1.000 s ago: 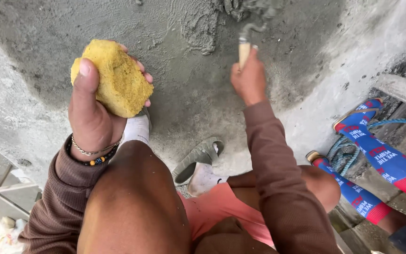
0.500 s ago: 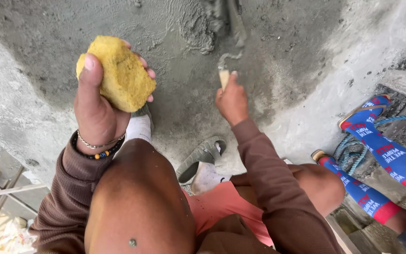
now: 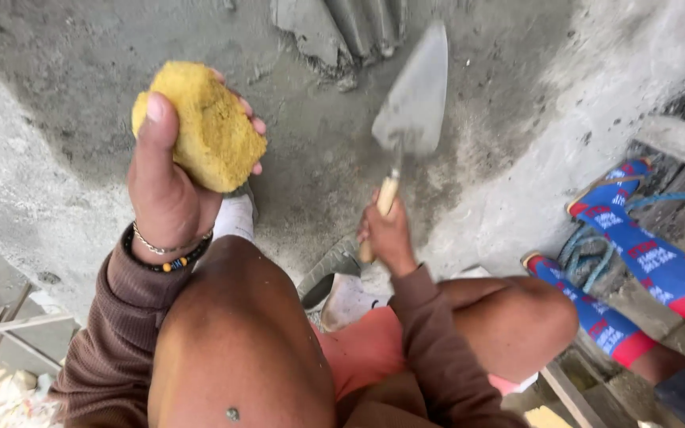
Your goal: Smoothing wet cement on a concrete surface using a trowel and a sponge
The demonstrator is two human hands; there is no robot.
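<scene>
My left hand [image 3: 164, 190] grips a yellow sponge [image 3: 204, 127], raised in front of a wall of wet grey plaster [image 3: 73, 71]. My right hand [image 3: 386, 234] holds a trowel [image 3: 414, 103] by its wooden handle, the grey steel blade pointing up, just below a ridged patch of fresh plaster [image 3: 342, 32]. I am crouched, and my bare knees [image 3: 231, 333] fill the lower middle of the view.
Another person's feet in blue and red socks [image 3: 644, 261] stand at the right, beside a coil of blue rope [image 3: 588, 254]. A dark shoe and a white sock [image 3: 334, 281] show between my knees. Wooden planks [image 3: 9, 325] lie at the lower left.
My right hand has drawn down and back from the wall, bringing the whole trowel blade into view. My left hand has stayed raised with the sponge.
</scene>
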